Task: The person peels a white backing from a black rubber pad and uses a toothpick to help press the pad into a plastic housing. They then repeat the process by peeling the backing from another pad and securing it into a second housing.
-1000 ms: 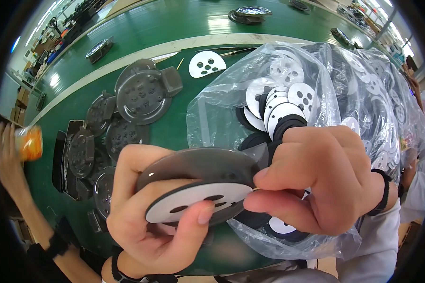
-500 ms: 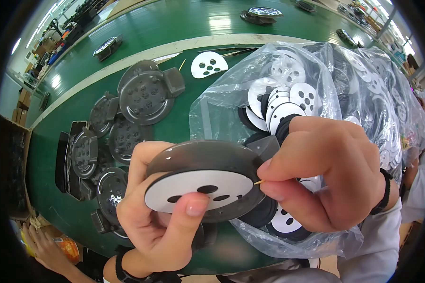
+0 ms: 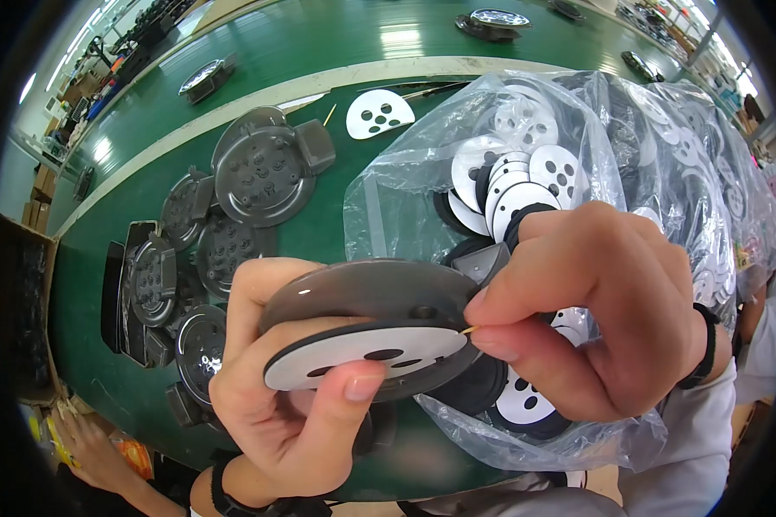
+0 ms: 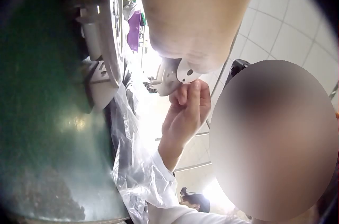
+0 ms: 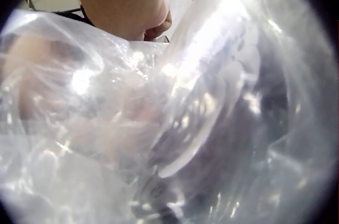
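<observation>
head view, left hand: our left hand (image 3: 293,405) grips a dark round housing (image 3: 366,297) with a white perforated disc (image 3: 362,351) on its face, thumb pressed on the disc's rim at 6 o'clock.
head view, right hand: our right hand (image 3: 595,319) pinches a thin yellowish stick (image 3: 468,329), its tip touching the disc's edge at 3 o'clock.
head view, surroundings: a clear plastic bag (image 3: 578,172) of white discs lies behind our hands at 1 o'clock; more dark housings (image 3: 263,168) lie on the green table (image 3: 336,43) at 10 o'clock; one loose white disc (image 3: 378,113) lies at 12 o'clock.
left wrist view: we see the housing's rim (image 4: 114,28) at 11 o'clock and our right hand (image 4: 185,112) at centre, fingers curled.
right wrist view: crumpled bag plastic (image 5: 201,102) fills the frame; we cannot tell the hand's grip here.
</observation>
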`<action>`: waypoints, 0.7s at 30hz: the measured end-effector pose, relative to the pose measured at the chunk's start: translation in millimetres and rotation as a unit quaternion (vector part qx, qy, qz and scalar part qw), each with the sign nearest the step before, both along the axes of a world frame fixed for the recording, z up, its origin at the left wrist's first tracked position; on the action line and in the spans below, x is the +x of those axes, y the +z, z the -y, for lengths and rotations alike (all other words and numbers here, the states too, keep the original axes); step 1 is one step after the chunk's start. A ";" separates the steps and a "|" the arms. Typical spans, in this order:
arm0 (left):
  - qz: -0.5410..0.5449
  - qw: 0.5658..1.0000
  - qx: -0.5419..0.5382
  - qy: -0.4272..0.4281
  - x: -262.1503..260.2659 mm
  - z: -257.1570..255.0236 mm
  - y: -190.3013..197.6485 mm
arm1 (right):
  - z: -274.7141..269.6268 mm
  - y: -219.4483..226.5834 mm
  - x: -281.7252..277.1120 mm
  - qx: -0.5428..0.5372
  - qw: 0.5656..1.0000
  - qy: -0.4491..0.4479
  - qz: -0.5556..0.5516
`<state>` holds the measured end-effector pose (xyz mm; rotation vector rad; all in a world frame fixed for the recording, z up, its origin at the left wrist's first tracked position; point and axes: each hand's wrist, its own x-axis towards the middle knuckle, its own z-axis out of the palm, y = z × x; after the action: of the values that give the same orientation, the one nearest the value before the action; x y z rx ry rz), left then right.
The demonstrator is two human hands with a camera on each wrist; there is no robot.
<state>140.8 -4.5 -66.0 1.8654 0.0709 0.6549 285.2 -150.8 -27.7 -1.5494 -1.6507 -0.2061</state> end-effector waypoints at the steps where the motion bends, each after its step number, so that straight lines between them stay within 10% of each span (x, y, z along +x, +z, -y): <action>1: 0.005 1.000 0.001 -0.003 0.3 0.0 -0.1 | 0.5 -0.1 -0.6 0.000 1.000 0.000 0.000; 21: 0.009 0.999 0.033 -0.022 6.5 6.8 3.0 | -11.8 -2.3 6.3 0.065 0.983 0.057 0.164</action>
<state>147.3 -11.4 -63.0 1.9183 -0.0033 0.6504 291.4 -138.9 -30.0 -1.3710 -1.9321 -0.5206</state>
